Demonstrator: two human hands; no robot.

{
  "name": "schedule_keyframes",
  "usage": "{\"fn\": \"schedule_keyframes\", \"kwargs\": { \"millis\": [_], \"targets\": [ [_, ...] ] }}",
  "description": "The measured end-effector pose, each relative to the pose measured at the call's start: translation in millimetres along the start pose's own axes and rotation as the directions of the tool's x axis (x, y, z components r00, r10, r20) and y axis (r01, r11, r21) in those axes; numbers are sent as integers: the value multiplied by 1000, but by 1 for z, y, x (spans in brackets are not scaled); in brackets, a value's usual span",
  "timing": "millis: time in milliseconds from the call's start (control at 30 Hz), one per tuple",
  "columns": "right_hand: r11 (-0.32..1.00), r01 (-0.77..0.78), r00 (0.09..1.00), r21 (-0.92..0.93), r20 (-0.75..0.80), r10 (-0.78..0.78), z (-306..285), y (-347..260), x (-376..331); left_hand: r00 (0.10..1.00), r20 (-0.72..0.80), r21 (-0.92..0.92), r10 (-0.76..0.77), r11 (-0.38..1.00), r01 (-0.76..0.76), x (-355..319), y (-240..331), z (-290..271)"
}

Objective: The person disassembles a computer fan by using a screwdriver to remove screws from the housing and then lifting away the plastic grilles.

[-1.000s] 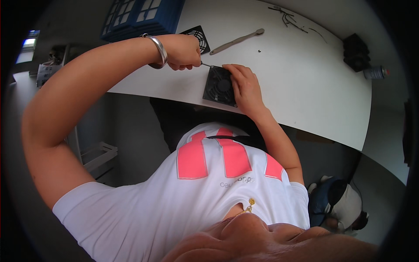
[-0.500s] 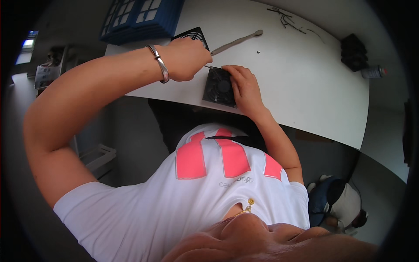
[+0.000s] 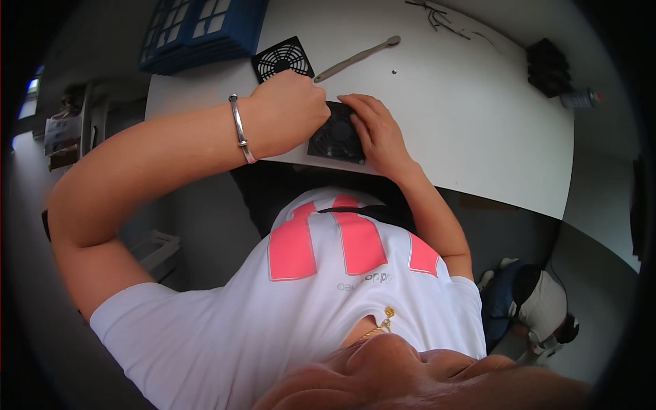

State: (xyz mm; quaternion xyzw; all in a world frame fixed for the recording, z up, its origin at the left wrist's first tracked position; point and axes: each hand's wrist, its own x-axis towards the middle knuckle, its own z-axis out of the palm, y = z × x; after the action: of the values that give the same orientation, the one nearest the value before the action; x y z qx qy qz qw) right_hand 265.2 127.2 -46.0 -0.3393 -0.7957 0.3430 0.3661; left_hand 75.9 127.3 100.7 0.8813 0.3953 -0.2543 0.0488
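Note:
A square black cooling fan [image 3: 336,137] lies flat near the table's front edge. My right hand [image 3: 377,133] grips its right side, with fingers along the far edge and thumb over the face. At the fan's left far corner, my left hand [image 3: 290,109] is closed in a fist, a metal bangle on its wrist; whatever it holds is hidden. Just beyond that fist lies a square black fan grille [image 3: 282,60], partly covered by the knuckles. Right of the grille is a grey-brown toothbrush [image 3: 357,60]. A tiny shiny metal piece [image 3: 394,72] sits farther right.
Stacked blue trays [image 3: 205,34] with white panels stand at the far left of the white table [image 3: 478,130]. Thin dark strips [image 3: 441,20] lie along the back. Black square parts [image 3: 547,67] and a spray can [image 3: 579,99] are at the right. Another person [image 3: 529,301] bends low at lower right.
My left hand has moved nearer to me, uncovering more of the grille. The thin metal rod that showed at its fingertips is out of sight. My right hand stays on the fan.

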Motion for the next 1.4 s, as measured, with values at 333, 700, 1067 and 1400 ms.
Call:
{"fn": "schedule_keyframes", "kwargs": {
  "millis": [333,700,1067,1400],
  "targets": [
    [978,-200,979,62,-24,202,-37,10,-16,828,-348,-739,-439,672,45,-36,2,92],
    [893,-444,886,-76,114,450,-36,5,5,609,-481,-820,-631,570,-58,7,46,141],
    [698,-690,705,191,392,591,-51,6,17,573,-291,-956,-766,251,-151,13,48,151],
    [872,-267,955,-409,6,296,-62,44,65,433,-356,-922,-828,236,-306,12,52,162]
  ]
}}
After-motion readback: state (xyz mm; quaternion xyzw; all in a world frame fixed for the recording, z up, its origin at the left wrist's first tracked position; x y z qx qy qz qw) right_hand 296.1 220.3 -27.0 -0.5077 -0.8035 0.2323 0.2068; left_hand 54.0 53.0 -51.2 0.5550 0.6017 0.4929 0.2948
